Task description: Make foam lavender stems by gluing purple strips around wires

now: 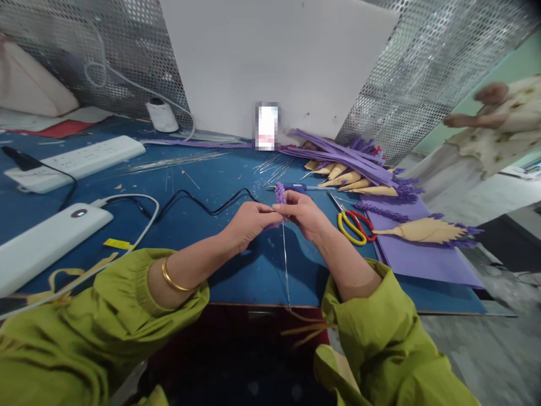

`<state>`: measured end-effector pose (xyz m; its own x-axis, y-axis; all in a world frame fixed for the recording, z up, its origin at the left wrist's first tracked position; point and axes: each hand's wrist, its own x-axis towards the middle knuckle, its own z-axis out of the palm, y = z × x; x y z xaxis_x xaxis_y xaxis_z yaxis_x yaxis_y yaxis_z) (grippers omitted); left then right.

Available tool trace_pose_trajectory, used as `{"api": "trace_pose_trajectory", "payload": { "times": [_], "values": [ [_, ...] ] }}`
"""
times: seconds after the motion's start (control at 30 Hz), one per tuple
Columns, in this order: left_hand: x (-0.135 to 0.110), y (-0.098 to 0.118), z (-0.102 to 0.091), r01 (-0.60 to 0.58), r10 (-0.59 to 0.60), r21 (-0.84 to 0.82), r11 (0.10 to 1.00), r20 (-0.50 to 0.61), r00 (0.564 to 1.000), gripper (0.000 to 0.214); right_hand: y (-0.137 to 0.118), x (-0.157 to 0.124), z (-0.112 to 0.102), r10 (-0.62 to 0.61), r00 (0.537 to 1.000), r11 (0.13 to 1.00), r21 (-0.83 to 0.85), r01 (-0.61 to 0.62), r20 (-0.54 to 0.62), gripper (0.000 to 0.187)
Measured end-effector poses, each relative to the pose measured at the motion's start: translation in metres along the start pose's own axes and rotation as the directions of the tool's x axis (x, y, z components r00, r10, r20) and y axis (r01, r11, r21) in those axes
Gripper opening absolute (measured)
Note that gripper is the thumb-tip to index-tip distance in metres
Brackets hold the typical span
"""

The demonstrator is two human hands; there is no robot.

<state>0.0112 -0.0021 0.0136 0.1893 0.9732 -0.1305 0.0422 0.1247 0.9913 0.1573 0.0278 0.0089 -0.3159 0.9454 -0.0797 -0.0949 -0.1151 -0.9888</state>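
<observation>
A purple artificial flower spike (279, 193) points upward between my hands, over the middle of the blue table. Its thin wire stem (285, 265) hangs down toward the table's front edge. My right hand (303, 213) is closed around the spike just below its top, thumb against it. My left hand (252, 221) pinches at the same spot from the left, its fingertips meeting the right thumb. A bit of purple shows under the left fingers, partly hidden by them. Behind the hands lies a blue-handled tool (293, 186).
Scissors (357, 227) with red and yellow handles lie right of my hands, near purple sheets (406, 265) and a wrapped bouquet (426, 230). Purple strips (338, 155), loose wires (177, 162), a power strip (80, 163), a white power bank (54, 242) and a black cable (203, 204) lie around.
</observation>
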Motion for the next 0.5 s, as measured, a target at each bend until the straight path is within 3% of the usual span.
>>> {"api": "trace_pose_trajectory", "payload": {
  "times": [0.5],
  "values": [
    [0.0013, -0.0016, -0.0028, 0.052, -0.048, -0.069, 0.996, 0.056, 0.997, 0.014, -0.0010, -0.0012, 0.0013, -0.001, 1.000, 1.000, 0.010, 0.001, -0.003, 0.036]
  ]
}}
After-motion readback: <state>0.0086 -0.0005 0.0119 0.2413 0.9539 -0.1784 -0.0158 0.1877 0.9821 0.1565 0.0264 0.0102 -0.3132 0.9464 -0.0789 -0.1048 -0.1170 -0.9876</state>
